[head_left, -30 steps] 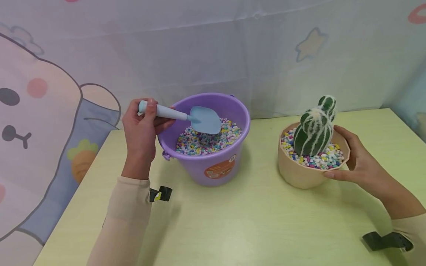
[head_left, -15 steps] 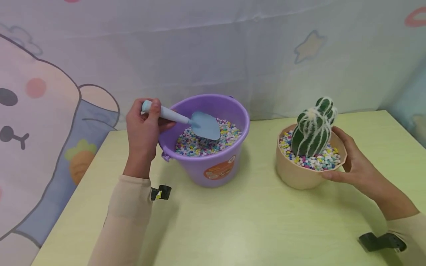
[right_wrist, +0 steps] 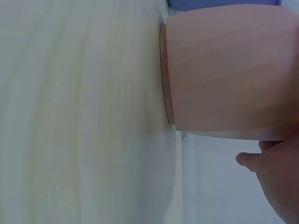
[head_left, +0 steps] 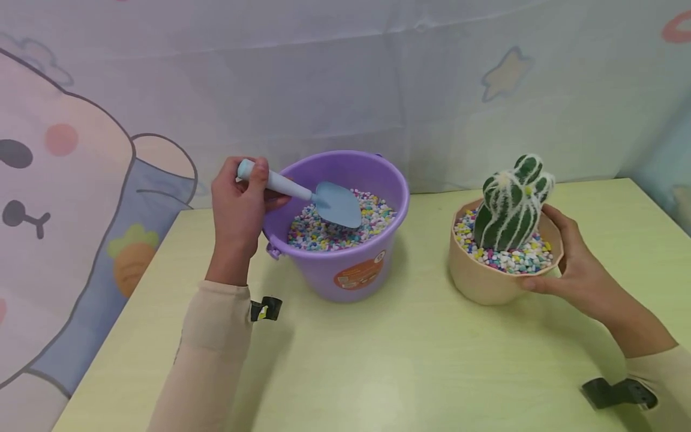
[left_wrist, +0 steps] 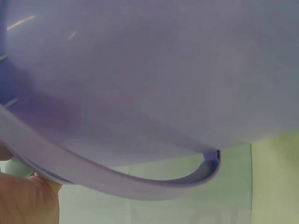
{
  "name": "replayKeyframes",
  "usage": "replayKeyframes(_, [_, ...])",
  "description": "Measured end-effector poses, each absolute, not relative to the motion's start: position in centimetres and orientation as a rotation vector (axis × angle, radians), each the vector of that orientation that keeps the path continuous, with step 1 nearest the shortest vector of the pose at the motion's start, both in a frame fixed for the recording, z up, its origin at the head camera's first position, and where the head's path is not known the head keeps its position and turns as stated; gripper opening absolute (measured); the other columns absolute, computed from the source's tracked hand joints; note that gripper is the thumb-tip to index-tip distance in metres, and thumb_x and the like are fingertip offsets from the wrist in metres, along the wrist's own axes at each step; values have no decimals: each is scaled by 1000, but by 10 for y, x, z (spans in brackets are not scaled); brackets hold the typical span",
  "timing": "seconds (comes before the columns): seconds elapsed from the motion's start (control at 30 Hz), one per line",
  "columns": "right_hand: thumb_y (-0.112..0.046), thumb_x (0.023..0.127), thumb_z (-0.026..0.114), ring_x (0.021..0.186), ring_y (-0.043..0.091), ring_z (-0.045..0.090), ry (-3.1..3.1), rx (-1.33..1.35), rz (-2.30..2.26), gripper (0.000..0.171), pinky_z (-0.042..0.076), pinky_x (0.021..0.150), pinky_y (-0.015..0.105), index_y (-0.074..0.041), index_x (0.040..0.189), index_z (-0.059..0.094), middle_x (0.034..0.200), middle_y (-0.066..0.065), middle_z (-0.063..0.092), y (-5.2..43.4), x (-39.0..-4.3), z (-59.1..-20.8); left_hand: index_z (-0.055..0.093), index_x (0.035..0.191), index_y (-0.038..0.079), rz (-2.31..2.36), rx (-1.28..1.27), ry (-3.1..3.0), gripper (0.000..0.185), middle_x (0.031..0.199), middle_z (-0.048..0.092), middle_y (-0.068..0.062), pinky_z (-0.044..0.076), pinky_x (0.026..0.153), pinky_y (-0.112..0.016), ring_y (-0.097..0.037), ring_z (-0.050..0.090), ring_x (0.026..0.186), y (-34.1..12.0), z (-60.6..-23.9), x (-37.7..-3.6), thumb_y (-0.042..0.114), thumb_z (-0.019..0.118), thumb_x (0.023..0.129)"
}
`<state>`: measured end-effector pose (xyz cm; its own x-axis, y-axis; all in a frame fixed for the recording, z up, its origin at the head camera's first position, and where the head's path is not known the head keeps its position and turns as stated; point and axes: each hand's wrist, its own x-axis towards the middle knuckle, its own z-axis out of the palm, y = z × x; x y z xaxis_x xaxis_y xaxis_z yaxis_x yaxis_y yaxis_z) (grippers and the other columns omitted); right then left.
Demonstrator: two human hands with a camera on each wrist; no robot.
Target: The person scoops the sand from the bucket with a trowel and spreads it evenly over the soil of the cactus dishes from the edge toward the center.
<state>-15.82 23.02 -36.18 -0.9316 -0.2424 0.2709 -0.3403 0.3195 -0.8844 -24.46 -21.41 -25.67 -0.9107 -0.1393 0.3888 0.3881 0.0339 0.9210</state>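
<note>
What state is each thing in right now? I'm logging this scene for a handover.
Purple plastic bucket: upright, part-filled with coloured pebbles.
Light blue plastic trowel: blade in the bucket, gripped by left hand.
Beige plastic pot: upright, held by right hand.
Green striped cactus: leaning in the pot.

Pale green table (head_left: 410,372); cartoon-print backdrop (head_left: 81,180) behind, prob. fabric; soft even light.

I can read nothing here: the orange label (head_left: 358,275) on my bucket (head_left: 324,273) has print, but it is too small and blurred.
</note>
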Motion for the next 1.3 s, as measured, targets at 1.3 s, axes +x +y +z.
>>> replayKeyframes(1.3, [22,73,71,134,8,20,-2474,550,1642,115,26,100,4,-19,156,3,151,12,15,231,-156,-365,44,113,-1,-1297,-79,-2655,39,95,65,-15,58,80,-36,-24,73,73,-203,-238,-241,36,49,104])
